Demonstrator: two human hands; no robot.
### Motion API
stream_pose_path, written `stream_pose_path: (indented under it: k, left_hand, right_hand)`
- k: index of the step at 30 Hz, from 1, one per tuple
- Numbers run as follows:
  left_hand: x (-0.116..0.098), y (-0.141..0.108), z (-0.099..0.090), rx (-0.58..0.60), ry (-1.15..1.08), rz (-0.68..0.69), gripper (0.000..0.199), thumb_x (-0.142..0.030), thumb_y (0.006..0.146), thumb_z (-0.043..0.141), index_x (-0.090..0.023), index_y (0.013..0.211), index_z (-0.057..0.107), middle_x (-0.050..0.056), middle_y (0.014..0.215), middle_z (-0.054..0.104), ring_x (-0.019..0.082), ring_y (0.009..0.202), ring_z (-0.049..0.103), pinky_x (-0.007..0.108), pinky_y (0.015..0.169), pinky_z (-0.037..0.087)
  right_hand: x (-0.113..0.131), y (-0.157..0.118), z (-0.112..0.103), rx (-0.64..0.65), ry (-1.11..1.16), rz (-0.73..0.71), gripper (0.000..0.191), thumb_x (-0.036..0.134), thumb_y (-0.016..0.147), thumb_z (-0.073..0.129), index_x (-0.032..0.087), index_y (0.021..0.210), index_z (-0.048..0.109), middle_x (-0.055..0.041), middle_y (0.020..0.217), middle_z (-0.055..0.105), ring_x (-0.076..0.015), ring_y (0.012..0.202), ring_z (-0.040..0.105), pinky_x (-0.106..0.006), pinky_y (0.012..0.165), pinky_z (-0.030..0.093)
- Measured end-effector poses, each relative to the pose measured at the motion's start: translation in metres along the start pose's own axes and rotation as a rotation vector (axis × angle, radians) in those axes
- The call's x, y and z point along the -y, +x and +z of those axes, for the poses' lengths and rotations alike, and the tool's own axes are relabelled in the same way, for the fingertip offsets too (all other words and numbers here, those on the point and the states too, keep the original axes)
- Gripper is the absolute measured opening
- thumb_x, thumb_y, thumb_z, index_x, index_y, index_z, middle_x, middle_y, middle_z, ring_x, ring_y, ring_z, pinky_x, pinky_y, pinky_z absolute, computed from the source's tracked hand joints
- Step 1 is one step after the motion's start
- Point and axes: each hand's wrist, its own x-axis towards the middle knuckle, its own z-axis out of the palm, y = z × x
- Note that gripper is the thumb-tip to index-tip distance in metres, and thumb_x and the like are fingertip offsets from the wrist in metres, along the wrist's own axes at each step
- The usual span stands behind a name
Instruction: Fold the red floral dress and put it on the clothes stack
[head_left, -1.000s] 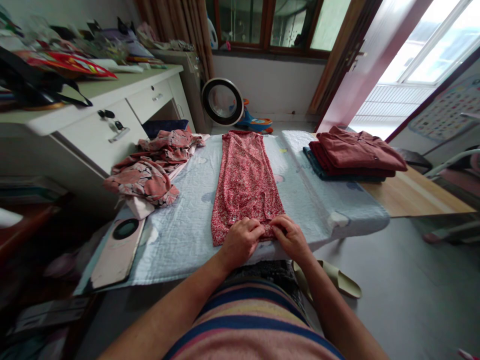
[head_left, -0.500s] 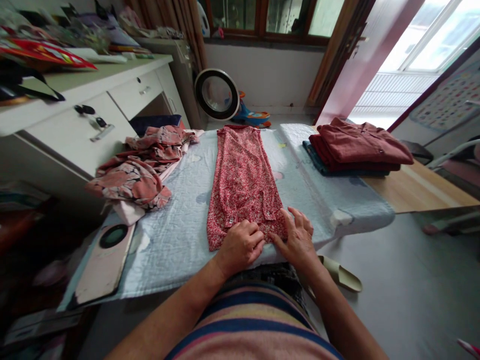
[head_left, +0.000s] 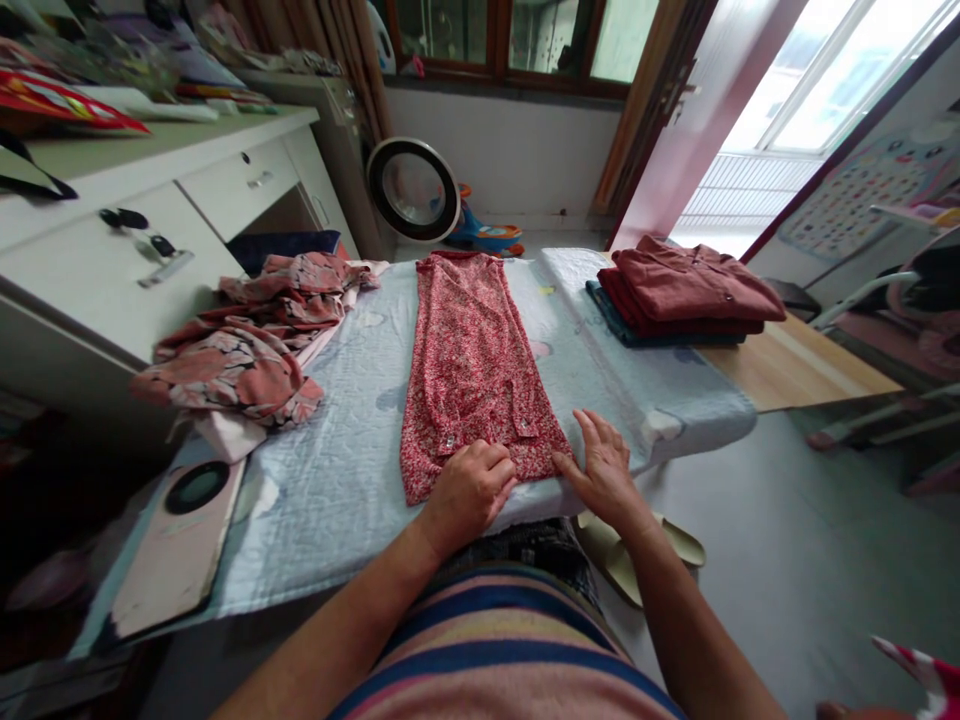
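Observation:
A red floral shirt (head_left: 476, 350), folded into a long narrow strip, lies flat on the pale blue quilted cover (head_left: 345, 480). Two buttoned tabs show near its close end. At the middle of that near edge rests my left hand (head_left: 471, 490), its fingers curled down onto the cloth. My right hand (head_left: 601, 465) is just off the shirt's near right corner, fingers spread, with the thumb at the edge of the fabric.
Crumpled pink patterned cloth (head_left: 262, 340) lies on the left, with a pale phone-shaped board (head_left: 176, 550) nearer. Folded dark red clothes (head_left: 690, 290) are stacked at the right. White drawers (head_left: 112, 260) stand left; slippers (head_left: 619, 560) lie on the floor.
My right hand has slid off the shirt to the right, its fingers now over the cover. My left hand stays at the near edge. The view has turned slightly right.

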Motion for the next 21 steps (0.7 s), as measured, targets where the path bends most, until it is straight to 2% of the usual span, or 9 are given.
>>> stream_pose_path:
  k: [3,12,18,21]
  left_hand:
    - [0.000,0.000,0.001,-0.009,-0.001,0.003,0.009,-0.025,0.096,0.051,-0.020,0.091,0.057,0.005,0.102,0.063,0.021,0.092,0.052,0.038,0.084,0.046]
    - [0.000,0.001,0.001,-0.016,-0.013,-0.008,0.010,-0.025,0.096,0.051,-0.020,0.089,0.057,0.005,0.098,0.063,0.021,0.090,0.053,0.037,0.083,0.046]
    - [0.000,0.001,-0.001,-0.004,-0.010,-0.005,0.011,-0.026,0.097,0.050,-0.020,0.090,0.057,0.005,0.100,0.064,0.022,0.091,0.053,0.038,0.084,0.047]
    - [-0.001,0.001,-0.003,0.011,-0.017,-0.007,0.011,-0.025,0.096,0.050,-0.019,0.091,0.058,0.006,0.101,0.064,0.022,0.093,0.054,0.039,0.085,0.048]
  right_hand:
    - [0.004,0.000,0.002,-0.012,-0.047,-0.018,0.066,0.050,0.086,0.056,0.019,0.142,0.043,-0.0160,0.144,0.045,-0.0355,0.132,0.039,-0.054,0.110,0.030]
    - [-0.010,0.001,0.005,-0.014,0.024,-0.053,0.051,0.029,0.090,0.045,0.019,0.140,0.046,-0.0142,0.140,0.052,-0.0287,0.130,0.044,-0.048,0.108,0.034]
    - [0.002,0.000,0.004,-0.018,-0.034,-0.042,0.055,0.044,0.090,0.052,0.021,0.140,0.048,-0.0137,0.140,0.052,-0.0321,0.130,0.043,-0.052,0.109,0.031]
    - [-0.001,0.000,0.005,-0.001,-0.021,-0.036,0.050,0.035,0.089,0.050,0.019,0.136,0.051,-0.0143,0.140,0.052,-0.0324,0.130,0.043,-0.053,0.109,0.030]
